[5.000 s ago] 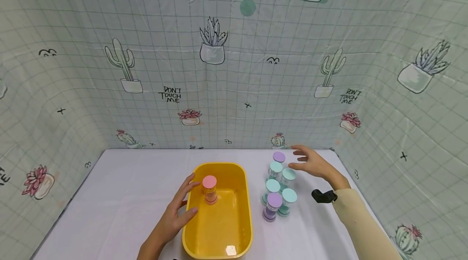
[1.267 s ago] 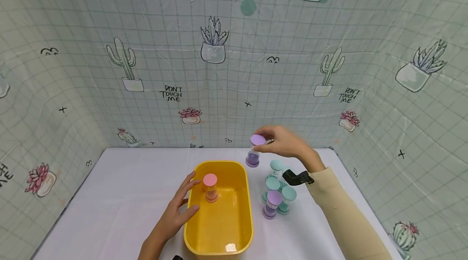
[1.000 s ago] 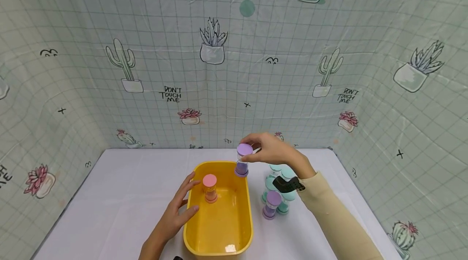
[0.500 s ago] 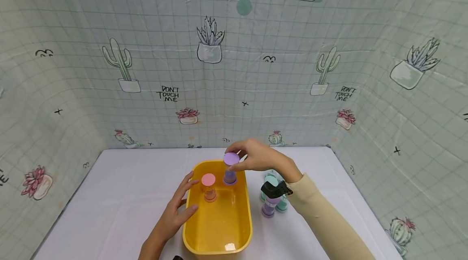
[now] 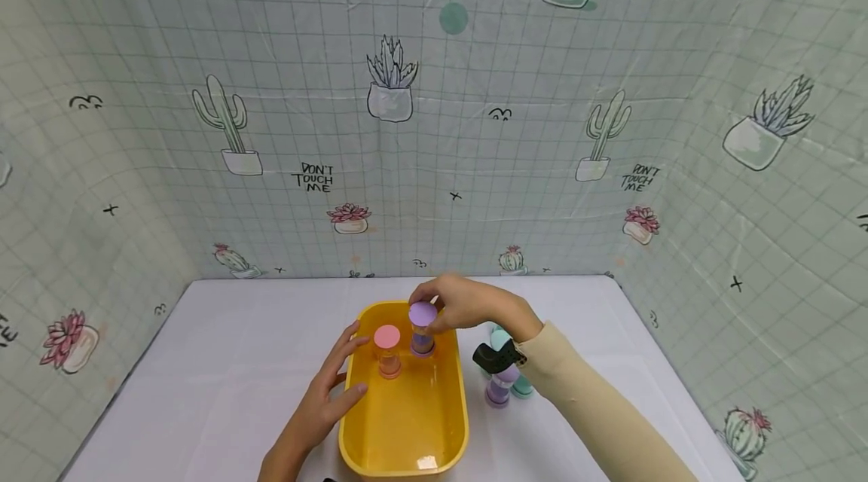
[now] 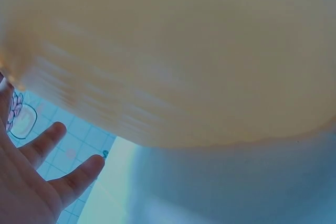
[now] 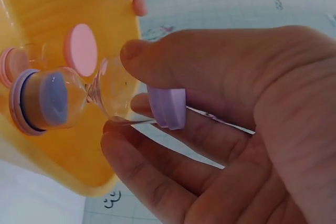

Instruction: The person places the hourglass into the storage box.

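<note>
My right hand [image 5: 456, 301] pinches a purple-capped hourglass [image 5: 423, 327] by its upper part, inside the far right corner of the yellow tub [image 5: 407, 459]. The right wrist view shows thumb and fingers around the upper bulb and purple cap, with purple sand [image 7: 54, 98] in the other bulb. Beside it in the tub stands a pink hourglass [image 5: 389, 352], upright. My left hand [image 5: 325, 392] lies along the tub's left rim, fingers spread and fairly straight. In the left wrist view, the tub's outer wall [image 6: 173, 77] fills most of the picture.
To the right of the tub, a second purple hourglass [image 5: 498, 392] and teal hourglasses [image 5: 522, 385] stand on the white table [image 5: 244, 361], partly hidden behind my right wrist and its black band [image 5: 497, 356]. A cactus-print cloth [image 5: 407, 166] surrounds the table at the back and sides.
My right hand has picked up the far purple hourglass, carried it left over the tub's rim and lowered it inside, near the pink one. My left hand has stayed at the rim.
</note>
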The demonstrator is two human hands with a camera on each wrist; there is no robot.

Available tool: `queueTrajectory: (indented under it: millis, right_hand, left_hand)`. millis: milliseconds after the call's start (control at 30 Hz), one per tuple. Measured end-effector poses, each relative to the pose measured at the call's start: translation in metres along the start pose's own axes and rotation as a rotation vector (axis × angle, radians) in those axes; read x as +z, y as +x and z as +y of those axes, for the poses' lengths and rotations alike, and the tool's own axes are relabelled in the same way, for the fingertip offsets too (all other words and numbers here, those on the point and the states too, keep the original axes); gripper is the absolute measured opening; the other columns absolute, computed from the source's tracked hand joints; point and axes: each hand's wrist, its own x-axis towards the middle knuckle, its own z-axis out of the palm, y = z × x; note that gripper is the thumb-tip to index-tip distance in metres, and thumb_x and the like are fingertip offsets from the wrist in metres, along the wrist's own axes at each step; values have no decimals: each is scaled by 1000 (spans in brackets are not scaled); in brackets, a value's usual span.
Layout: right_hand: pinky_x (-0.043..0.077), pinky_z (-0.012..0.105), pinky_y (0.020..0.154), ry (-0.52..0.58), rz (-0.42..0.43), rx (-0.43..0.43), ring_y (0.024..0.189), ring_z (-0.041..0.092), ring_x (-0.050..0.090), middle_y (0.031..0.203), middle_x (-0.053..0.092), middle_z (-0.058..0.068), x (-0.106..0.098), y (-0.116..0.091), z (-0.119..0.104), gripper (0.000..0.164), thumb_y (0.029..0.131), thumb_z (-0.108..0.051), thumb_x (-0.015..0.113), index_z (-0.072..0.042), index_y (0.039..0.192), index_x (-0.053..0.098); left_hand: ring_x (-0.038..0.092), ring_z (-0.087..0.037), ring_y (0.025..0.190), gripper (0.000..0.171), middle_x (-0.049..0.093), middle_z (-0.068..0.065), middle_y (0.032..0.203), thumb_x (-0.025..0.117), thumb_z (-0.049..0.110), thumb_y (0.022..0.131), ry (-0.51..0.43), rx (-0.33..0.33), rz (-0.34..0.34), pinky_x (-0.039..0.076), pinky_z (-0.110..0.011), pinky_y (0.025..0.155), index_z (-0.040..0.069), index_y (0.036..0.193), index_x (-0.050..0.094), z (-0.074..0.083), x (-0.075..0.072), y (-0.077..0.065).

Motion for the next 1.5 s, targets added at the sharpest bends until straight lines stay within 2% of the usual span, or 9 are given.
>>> queueTrajectory:
  millis: [133,267,333,500,667,900,1100,1233,1500]
  right_hand:
    - [56,30,91,-6,-7,21,100,14,65,122,72,5,4,4,1,41,90,-9,76,-5,130,68]
    - [56,30,90,-22,-24,28,97,13,64,118,72,4,10,11,4,39,88,-9,79,-7,127,70]
    - [56,30,90,-32,-31,30,95,13,63,116,73,4,14,14,5,39,87,-9,80,-7,125,70]
    - [55,30,91,-46,-48,59,95,12,63,110,72,1,22,20,7,35,86,-10,82,-9,119,72]
    - [54,29,93,-52,-65,89,96,12,61,109,71,-1,27,25,7,34,85,-10,83,-11,118,73]
    - [54,28,91,-91,-100,105,94,12,58,107,69,-3,33,34,9,31,86,-4,79,-13,115,73]
    - [56,27,90,-129,-108,154,93,11,60,105,69,-5,40,37,11,29,88,-2,78,-16,112,74]
    - [56,29,92,-161,-105,183,93,10,61,105,70,-5,41,39,9,29,88,-2,78,-17,112,75]
    - [54,28,91,-186,-107,201,91,11,59,101,68,-7,40,38,7,33,85,1,79,-20,111,76]
  left_hand:
    - [29,9,144,52,21,-8,172,60,18,100,-6,37,-7,48,-61,99,20,150,48,-2,-1,1]
    - [27,16,140,52,21,-10,172,60,18,100,-9,53,-10,47,-66,98,18,150,48,-4,-2,0]
    - [26,17,140,52,21,-10,172,60,17,100,-3,57,-11,48,-64,98,18,150,48,-5,-2,0]
    - [28,14,142,52,22,-9,172,59,17,100,14,63,-17,51,-51,99,20,150,48,-5,-3,-1]
    - [28,9,144,52,21,-8,172,59,18,100,7,64,-24,48,-58,98,19,151,47,-6,-3,-1]
    - [26,15,142,52,21,-9,172,59,15,100,-6,71,-24,49,-60,97,16,151,47,-6,-3,-1]
    - [28,10,144,52,21,-8,172,59,19,100,-21,28,-23,45,-67,99,20,150,48,-4,-1,-3]
    - [29,4,146,51,22,-8,172,59,19,100,-3,31,-18,47,-66,98,21,149,48,-3,-1,-2]
    - [28,14,141,52,22,-9,172,60,17,100,18,49,-14,49,-60,97,18,150,48,-4,-1,-1]
